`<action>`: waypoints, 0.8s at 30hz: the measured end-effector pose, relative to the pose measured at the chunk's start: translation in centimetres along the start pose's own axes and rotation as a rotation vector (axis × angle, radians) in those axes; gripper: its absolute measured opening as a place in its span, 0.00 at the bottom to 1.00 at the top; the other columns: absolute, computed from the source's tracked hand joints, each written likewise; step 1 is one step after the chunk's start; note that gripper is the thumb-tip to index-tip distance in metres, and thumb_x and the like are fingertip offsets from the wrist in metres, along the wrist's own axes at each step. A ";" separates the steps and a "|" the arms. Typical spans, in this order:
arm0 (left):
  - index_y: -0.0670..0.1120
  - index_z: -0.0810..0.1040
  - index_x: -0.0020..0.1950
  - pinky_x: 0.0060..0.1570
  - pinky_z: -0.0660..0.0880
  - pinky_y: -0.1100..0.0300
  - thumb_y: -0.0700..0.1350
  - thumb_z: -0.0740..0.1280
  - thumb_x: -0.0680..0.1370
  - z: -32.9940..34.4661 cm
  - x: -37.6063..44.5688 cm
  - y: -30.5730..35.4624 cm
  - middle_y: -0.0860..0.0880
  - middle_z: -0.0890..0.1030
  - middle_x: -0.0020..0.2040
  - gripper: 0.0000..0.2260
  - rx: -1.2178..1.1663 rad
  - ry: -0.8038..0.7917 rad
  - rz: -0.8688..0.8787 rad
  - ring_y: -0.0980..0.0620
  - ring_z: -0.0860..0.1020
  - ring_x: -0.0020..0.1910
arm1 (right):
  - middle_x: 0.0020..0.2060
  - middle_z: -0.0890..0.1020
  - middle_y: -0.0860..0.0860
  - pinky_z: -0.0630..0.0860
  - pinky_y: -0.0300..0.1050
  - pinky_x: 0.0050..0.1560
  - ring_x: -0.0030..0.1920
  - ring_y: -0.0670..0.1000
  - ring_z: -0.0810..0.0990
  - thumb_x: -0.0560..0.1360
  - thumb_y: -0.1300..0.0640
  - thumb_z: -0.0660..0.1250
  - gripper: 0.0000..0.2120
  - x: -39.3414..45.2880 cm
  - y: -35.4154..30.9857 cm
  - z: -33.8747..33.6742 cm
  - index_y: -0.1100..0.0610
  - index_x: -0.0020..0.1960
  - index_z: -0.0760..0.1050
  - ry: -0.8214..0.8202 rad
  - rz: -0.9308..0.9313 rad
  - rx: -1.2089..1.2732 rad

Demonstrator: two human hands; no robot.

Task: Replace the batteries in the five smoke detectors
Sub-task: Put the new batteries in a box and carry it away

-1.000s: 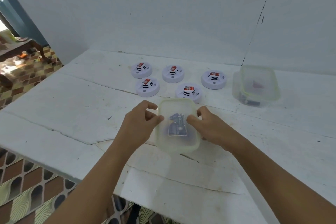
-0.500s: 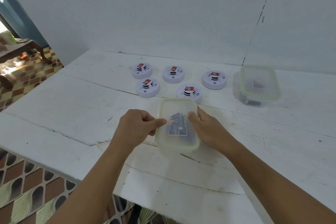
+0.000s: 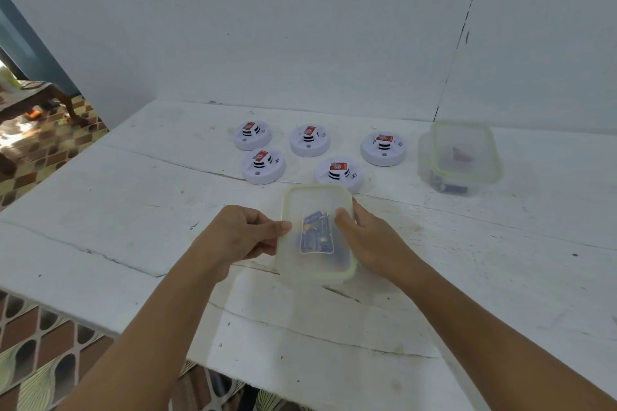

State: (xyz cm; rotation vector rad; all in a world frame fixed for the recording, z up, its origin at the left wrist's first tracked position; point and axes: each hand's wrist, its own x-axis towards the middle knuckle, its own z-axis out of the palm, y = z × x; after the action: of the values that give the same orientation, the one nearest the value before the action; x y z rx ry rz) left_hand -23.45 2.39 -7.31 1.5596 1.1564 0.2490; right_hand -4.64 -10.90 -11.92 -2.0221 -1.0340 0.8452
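floor, far left: we've got brown patterned tiles past the table edge, with a wooden furniture leg further back.

table: a white painted wooden table with cracks running across the boards, pushed up against a white wall.

left hand: our left hand is curled onto the left edge of the near box, thumb tip pressing on the lid rim and the other fingers tucked against the side, so it's gripping the box.

near box: a clear plastic container with a pale green lid rim, sitting on the table right in front of us between both hands. Lid looks on. Through it we can see blue batteries; can't tell how many.

right hand: our right hand grasps the right side of the same box, thumb lying over the top of the lid and the fingers wrapped down the far side.

smoke detectors: five round white smoke detectors just beyond the box, all flat on the table. Three are in the back row, two in the front row. Each shows a red-labelled block on its raised centre. The front right one is just beside the box's far edge, can't tell if it's touching.

far right: a second clear container, same green rim, well apart from our hands. Something dark and something reddish are inside, too blurry to name.
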 end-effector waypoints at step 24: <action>0.37 0.83 0.49 0.40 0.77 0.61 0.47 0.78 0.75 -0.1 0.1 -0.4 0.42 0.88 0.45 0.13 -0.134 -0.080 -0.058 0.51 0.85 0.38 | 0.33 0.76 0.49 0.73 0.49 0.40 0.35 0.51 0.76 0.82 0.30 0.48 0.31 -0.9 0.0 -0.4 0.56 0.41 0.71 0.160 0.047 -0.329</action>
State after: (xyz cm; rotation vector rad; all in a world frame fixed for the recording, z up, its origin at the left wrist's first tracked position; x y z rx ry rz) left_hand -23.70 2.45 -7.63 1.4045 1.0986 0.2192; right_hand -4.78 -11.73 -11.49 -2.3541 -1.0932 0.5513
